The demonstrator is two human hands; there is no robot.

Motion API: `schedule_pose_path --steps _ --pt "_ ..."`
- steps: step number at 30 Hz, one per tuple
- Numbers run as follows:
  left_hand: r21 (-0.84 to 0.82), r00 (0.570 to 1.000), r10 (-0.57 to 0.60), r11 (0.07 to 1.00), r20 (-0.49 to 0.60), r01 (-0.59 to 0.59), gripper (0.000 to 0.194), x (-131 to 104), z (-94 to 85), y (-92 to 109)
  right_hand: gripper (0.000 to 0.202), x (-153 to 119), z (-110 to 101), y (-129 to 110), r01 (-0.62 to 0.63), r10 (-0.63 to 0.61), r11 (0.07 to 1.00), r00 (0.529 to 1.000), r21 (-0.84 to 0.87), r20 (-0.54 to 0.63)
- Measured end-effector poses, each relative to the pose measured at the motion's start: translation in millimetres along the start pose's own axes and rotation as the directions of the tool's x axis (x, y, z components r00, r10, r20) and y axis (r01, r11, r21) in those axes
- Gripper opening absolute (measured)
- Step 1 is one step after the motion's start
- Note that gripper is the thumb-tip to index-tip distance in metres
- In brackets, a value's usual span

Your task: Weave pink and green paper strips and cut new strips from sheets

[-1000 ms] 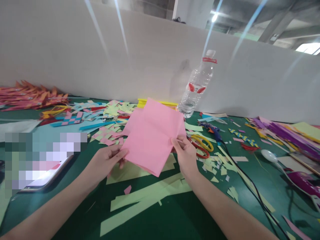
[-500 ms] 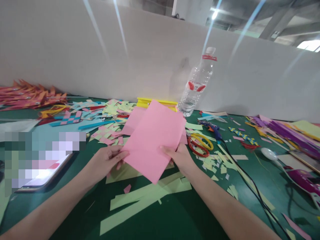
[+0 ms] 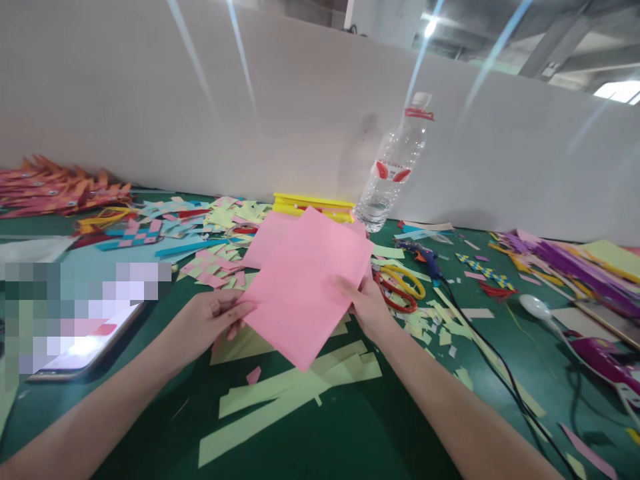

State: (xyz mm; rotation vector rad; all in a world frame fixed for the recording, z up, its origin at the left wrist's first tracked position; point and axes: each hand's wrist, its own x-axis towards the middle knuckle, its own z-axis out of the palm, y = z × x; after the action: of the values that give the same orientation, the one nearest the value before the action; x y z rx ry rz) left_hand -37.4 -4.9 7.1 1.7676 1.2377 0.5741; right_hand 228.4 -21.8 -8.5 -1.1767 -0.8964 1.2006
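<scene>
Between my hands a sheet of pink paper (image 3: 305,287) is held above the table, one corner towards me. My left hand (image 3: 213,320) pinches its left corner between thumb and fingers. At the right edge my right hand (image 3: 367,303) grips it, thumb on top and the other fingers mostly hidden underneath. Behind it lies more pink paper (image 3: 265,243). Pale green paper strips (image 3: 295,390) lie on the green table (image 3: 320,443) below, beside a small pink scrap (image 3: 253,375). Scissors with red and yellow handles (image 3: 400,288) rest just right of my right hand.
A plastic bottle (image 3: 390,177) stands by the white partition (image 3: 225,100), near a yellow strip-like object (image 3: 313,202). A lit phone (image 3: 95,327) is at left. On the right are a blue glue gun (image 3: 425,257) with a black cord and a purple-and-white tool (image 3: 600,357). Paper scraps surround the work area.
The pink sheet has turned slightly and looks wider, its upper edge a little lower. My right hand has shifted slightly right along its edge. My left hand keeps its pinch.
</scene>
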Motion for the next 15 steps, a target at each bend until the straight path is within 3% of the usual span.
schedule_pose_path --steps 3,6,10,15 --pt "-0.007 0.999 -0.007 1.000 0.039 0.008 0.040 0.4 -1.3 -1.6 0.043 4.2 -7.1 -5.3 0.111 -0.108 0.992 0.993 -0.060 0.052" --pt "0.010 0.997 -0.001 1.000 0.077 0.000 0.041 0.7 -1.3 1.0 0.043 4.3 -7.8 -8.9 0.107 -0.104 0.994 0.991 -0.032 0.079" --pt "0.020 0.998 -0.007 1.000 0.067 0.006 0.040 0.1 -0.4 5.6 0.041 4.2 -3.4 -6.0 0.015 -0.013 0.998 1.000 0.063 -0.021" --pt "-0.004 0.997 -0.014 1.000 0.077 0.015 0.037 -0.6 0.4 7.2 0.039 9.9 -4.5 1.4 -0.011 0.016 0.999 0.991 0.039 -0.135"
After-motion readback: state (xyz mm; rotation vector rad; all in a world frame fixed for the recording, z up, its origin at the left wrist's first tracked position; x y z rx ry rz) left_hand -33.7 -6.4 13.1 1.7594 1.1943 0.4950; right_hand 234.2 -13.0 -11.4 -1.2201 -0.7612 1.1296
